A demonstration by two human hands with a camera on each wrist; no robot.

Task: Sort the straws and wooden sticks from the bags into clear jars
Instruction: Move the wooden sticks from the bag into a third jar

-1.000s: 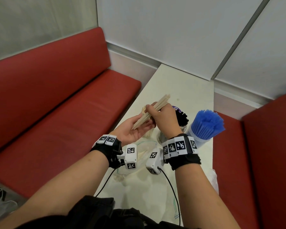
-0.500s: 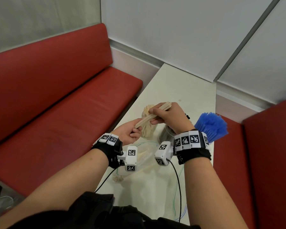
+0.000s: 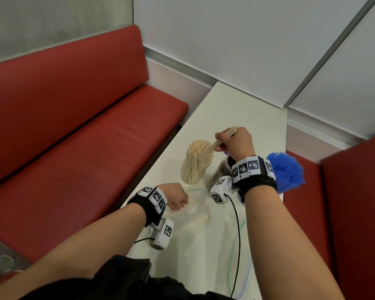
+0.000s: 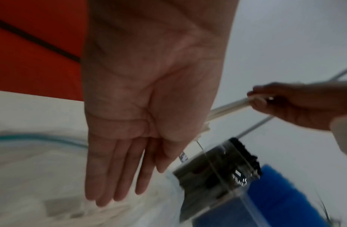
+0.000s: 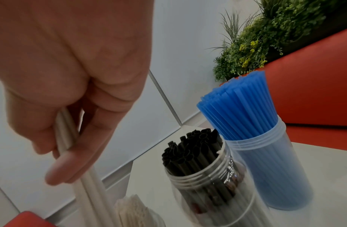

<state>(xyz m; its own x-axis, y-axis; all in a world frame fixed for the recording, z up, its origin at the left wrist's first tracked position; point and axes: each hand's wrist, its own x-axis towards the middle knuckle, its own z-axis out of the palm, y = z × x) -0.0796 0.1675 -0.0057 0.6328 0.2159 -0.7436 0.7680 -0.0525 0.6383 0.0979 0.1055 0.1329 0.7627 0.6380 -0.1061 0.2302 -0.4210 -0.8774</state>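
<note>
My right hand (image 3: 223,144) grips a few wooden sticks (image 3: 214,145) slanting down, their lower ends at the mouth of the clear jar of wooden sticks (image 3: 194,167). The right wrist view shows the fingers (image 5: 60,169) curled round these sticks (image 5: 89,181) above that jar (image 5: 133,210). My left hand (image 3: 178,201) is low over the clear zip bag (image 3: 195,215); its fingers (image 4: 110,176) are straight and hold nothing. A few sticks (image 3: 195,224) lie in the bag.
A jar of black straws (image 5: 199,155) and a jar of blue straws (image 5: 250,122) stand right of the stick jar, close under my right wrist. Red benches (image 3: 85,137) flank the narrow white table (image 3: 247,118). Wrist cables (image 3: 238,234) trail across it.
My left hand let go of the sticks and dropped to the bag. My right hand carried the sticks forward and tipped their ends down onto the stick jar.
</note>
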